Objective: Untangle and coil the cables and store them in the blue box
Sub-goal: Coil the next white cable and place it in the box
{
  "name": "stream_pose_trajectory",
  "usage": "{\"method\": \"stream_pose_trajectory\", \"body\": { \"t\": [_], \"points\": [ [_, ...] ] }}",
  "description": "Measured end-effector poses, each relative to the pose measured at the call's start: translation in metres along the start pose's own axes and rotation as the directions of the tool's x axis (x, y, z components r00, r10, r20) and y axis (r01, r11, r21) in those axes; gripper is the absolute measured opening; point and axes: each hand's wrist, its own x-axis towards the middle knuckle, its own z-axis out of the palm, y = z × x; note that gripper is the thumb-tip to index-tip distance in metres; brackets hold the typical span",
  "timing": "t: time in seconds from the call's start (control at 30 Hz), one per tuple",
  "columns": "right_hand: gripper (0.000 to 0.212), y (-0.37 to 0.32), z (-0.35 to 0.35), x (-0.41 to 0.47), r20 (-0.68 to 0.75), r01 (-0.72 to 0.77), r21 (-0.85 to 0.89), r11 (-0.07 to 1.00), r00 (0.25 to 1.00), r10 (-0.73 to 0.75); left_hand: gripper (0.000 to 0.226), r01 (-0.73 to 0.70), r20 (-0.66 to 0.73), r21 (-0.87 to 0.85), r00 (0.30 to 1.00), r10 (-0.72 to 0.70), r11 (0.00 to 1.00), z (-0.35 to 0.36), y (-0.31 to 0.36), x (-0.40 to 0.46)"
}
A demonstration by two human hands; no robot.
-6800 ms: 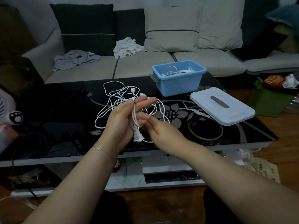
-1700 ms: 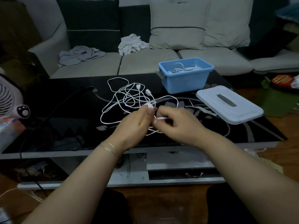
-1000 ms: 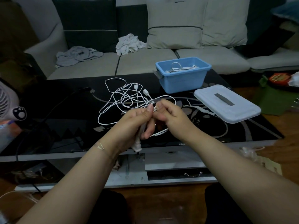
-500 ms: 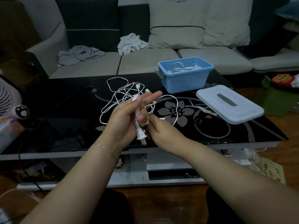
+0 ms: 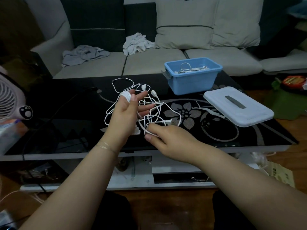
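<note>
A tangle of white cables (image 5: 149, 112) lies on the black glass table (image 5: 69, 113), with plug ends near the middle. My left hand (image 5: 126, 113) is raised over it, fingers spread, and turns of white cable are wound around its fingers near the tips. A white plug hangs below its palm. My right hand (image 5: 166, 138) is lower and to the right, pinching a strand of the same cable just above the table. The blue box (image 5: 192, 80) stands behind the tangle with coiled white cables inside.
The box's white lid (image 5: 237, 107) lies on the table's right side. A fan (image 5: 11, 100) stands at the left edge. A black cable (image 5: 66, 103) runs across the left half of the table. A sofa with cushions and crumpled cloths is behind.
My left hand has opened its fingers and now carries cable wound near the fingertips. My right hand has moved down and to the right, pulling a strand away from the left hand.
</note>
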Motion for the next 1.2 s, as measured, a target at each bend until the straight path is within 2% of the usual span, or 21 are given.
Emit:
{"method": "stream_pose_trajectory", "body": {
  "t": [0.1, 0.13, 0.2, 0.23, 0.27, 0.33, 0.4, 0.47, 0.53, 0.63, 0.7, 0.8, 0.93, 1.03, 1.2],
  "points": [
    [0.018, -0.003, -0.002, -0.002, -0.025, 0.049, -0.060, 0.997, 0.998, -0.051, 0.036, -0.022, 0.060, 0.206, 0.998, 0.010, 0.978, -0.001, -0.006, -0.002],
    [0.019, -0.001, -0.004, -0.003, -0.054, 0.060, -0.068, 0.996, 0.996, -0.064, 0.045, -0.056, 0.102, 0.339, 0.995, 0.023, 0.939, -0.001, -0.009, -0.003],
    [0.017, 0.002, -0.009, -0.004, -0.117, 0.084, -0.065, 0.994, 0.989, -0.091, 0.078, -0.165, 0.213, 0.605, 0.976, 0.041, 0.779, -0.002, -0.013, -0.005],
    [0.016, 0.003, -0.013, -0.004, -0.149, 0.085, -0.062, 0.994, 0.984, -0.094, 0.094, -0.202, 0.254, 0.673, 0.967, 0.034, 0.711, -0.003, -0.013, -0.007],
    [0.015, 0.004, -0.017, -0.005, -0.177, 0.067, -0.059, 0.996, 0.981, -0.077, 0.104, -0.212, 0.280, 0.697, 0.960, 0.013, 0.685, -0.003, -0.012, -0.008],
    [0.018, 0.010, -0.027, -0.005, -0.235, -0.018, -0.035, 0.999, 0.972, 0.009, 0.099, -0.183, 0.329, 0.639, 0.943, -0.050, 0.747, -0.002, -0.009, -0.009],
    [0.031, 0.020, -0.036, -0.005, -0.315, -0.100, -0.001, 0.995, 0.944, 0.095, 0.077, -0.120, 0.409, 0.521, 0.904, -0.123, 0.845, 0.001, -0.005, -0.011],
    [0.040, 0.030, -0.040, -0.004, -0.330, -0.151, 0.065, 0.986, 0.929, 0.164, 0.055, -0.080, 0.501, 0.423, 0.851, -0.159, 0.902, 0.005, -0.001, -0.014],
    [0.044, 0.037, -0.040, -0.002, -0.319, -0.157, 0.155, 0.975, 0.926, 0.200, 0.039, -0.062, 0.550, 0.394, 0.816, -0.181, 0.917, 0.010, 0.004, -0.016],
    [0.042, 0.042, -0.038, 0.002, -0.293, -0.107, 0.294, 0.950, 0.936, 0.196, 0.026, -0.023, 0.556, 0.329, 0.813, -0.174, 0.944, 0.015, 0.006, -0.016],
    [0.035, 0.045, -0.037, 0.005, -0.287, -0.060, 0.401, 0.914, 0.940, 0.187, 0.032, -0.010, 0.549, 0.265, 0.823, -0.143, 0.964, 0.014, 0.001, -0.014],
    [0.032, 0.047, -0.038, 0.007, -0.250, -0.024, 0.546, 0.837, 0.949, 0.191, 0.050, 0.123, 0.553, 0.104, 0.817, -0.160, 0.987, 0.011, -0.007, -0.011],
    [0.036, 0.057, -0.032, 0.010, -0.204, -0.118, 0.566, 0.816, 0.939, 0.277, 0.052, 0.258, 0.519, -0.184, 0.845, -0.130, 0.948, 0.011, -0.003, -0.010],
    [0.034, 0.068, -0.025, 0.015, -0.205, -0.179, 0.516, 0.838, 0.924, 0.324, 0.057, 0.305, 0.447, -0.313, 0.883, -0.144, 0.900, 0.005, 0.002, -0.006],
    [0.027, 0.047, -0.008, 0.012, -0.063, -0.265, 0.238, 0.935, 0.956, 0.287, 0.054, 0.314, 0.318, -0.422, 0.930, -0.186, 0.850, -0.002, 0.007, -0.003]
  ]
}}
